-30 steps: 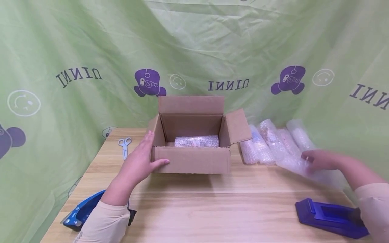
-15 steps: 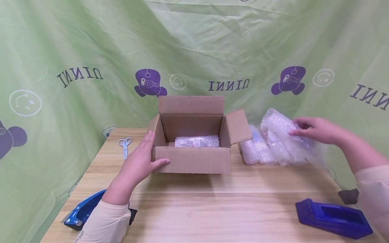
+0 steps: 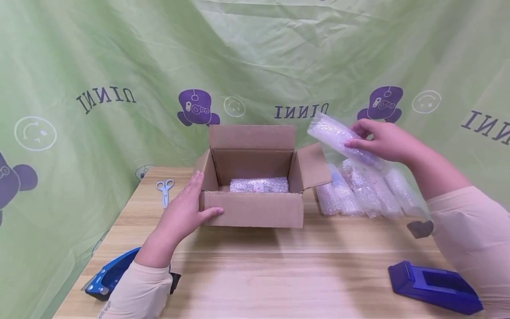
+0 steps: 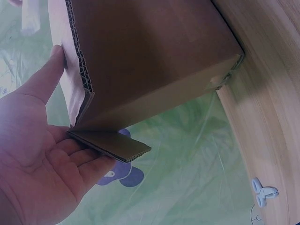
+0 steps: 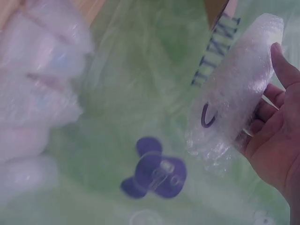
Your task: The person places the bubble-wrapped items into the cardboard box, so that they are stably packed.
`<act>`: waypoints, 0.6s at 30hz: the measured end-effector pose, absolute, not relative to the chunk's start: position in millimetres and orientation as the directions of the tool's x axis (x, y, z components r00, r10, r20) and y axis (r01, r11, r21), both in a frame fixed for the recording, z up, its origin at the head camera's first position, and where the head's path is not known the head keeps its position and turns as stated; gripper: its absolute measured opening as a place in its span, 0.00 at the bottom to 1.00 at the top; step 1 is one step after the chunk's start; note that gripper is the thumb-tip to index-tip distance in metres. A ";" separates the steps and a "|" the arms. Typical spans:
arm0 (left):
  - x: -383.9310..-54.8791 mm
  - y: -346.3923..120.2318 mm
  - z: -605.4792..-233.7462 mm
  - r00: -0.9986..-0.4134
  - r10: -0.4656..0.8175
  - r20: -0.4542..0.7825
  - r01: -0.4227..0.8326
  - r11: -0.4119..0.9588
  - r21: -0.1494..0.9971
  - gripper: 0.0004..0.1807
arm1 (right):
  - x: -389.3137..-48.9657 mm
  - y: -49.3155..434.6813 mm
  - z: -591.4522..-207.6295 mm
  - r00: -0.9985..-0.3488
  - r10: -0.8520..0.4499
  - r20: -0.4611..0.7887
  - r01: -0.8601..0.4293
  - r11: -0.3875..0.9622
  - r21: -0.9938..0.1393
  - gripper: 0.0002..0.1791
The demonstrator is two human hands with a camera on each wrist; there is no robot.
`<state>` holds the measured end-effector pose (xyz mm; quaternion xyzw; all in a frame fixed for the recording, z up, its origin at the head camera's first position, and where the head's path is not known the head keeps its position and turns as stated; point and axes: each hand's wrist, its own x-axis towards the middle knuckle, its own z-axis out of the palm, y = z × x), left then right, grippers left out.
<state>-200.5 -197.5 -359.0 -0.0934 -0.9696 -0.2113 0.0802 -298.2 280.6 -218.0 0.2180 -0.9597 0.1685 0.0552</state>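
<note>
My left hand point(image 3: 181, 210) holds the front left corner of an open cardboard box point(image 3: 251, 212), thumb on the front flap and fingers along the left side flap point(image 4: 110, 144). Inside the box lies a bubble-wrapped roll point(image 3: 259, 185), its contents unclear. My right hand point(image 3: 380, 141) pinches another bubble-wrapped roll point(image 3: 330, 133), tilted in the air right of the box, thumb on one side and fingers on the other. In the right wrist view that roll point(image 5: 243, 79) looks clear and slightly shiny. Beneath it, several more bubble-wrapped rolls point(image 3: 360, 190) lie side by side on the table.
Scissors point(image 3: 165, 192) lie left of the box on the wooden table point(image 3: 287, 274). A blue tape gun point(image 3: 113, 274) sits at the front left, partly behind the left sleeve. At the front right stands a dark blue tape dispenser point(image 3: 434, 285). A green curtain point(image 3: 255, 66) hangs behind.
My right hand has lifted the bubble-wrapped roll off the table's right side, raising it and bringing it left toward the box. My left hand stays on the box.
</note>
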 end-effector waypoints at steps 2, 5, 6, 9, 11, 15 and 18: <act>-200.9 -197.7 -358.9 -0.969 0.147 0.197 0.216 0.894 0.393 0.63 | -300.2 267.7 -213.9 -0.890 -0.417 0.185 -0.455 0.840 -0.296 0.27; -201.1 -198.1 -358.9 -0.968 0.147 0.201 0.217 0.895 0.390 0.63 | -303.7 248.0 -210.0 -0.872 -0.447 0.199 -0.489 0.823 -0.289 0.27; -201.1 -198.2 -358.9 -0.968 0.147 0.202 0.217 0.895 0.390 0.63 | -305.1 241.7 -209.2 -0.865 -0.457 0.205 -0.500 0.817 -0.286 0.28; -201.0 -198.1 -358.7 -0.968 0.149 0.203 0.219 0.895 0.389 0.63 | -309.7 223.1 -208.0 -0.848 -0.484 0.216 -0.529 0.801 -0.280 0.27; -200.9 -197.4 -358.3 -0.968 0.150 0.200 0.219 0.895 0.389 0.63 | -312.7 210.4 -207.9 -0.837 -0.501 0.221 -0.546 0.791 -0.275 0.27; -200.7 -196.5 -357.7 -0.969 0.150 0.196 0.217 0.894 0.391 0.63 | -317.1 183.5 -208.2 -0.811 -0.538 0.229 -0.583 0.769 -0.262 0.27; -200.6 -196.4 -357.6 -0.970 0.146 0.195 0.214 0.894 0.393 0.63 | -319.1 163.4 -210.4 -0.792 -0.567 0.226 -0.611 0.745 -0.269 0.27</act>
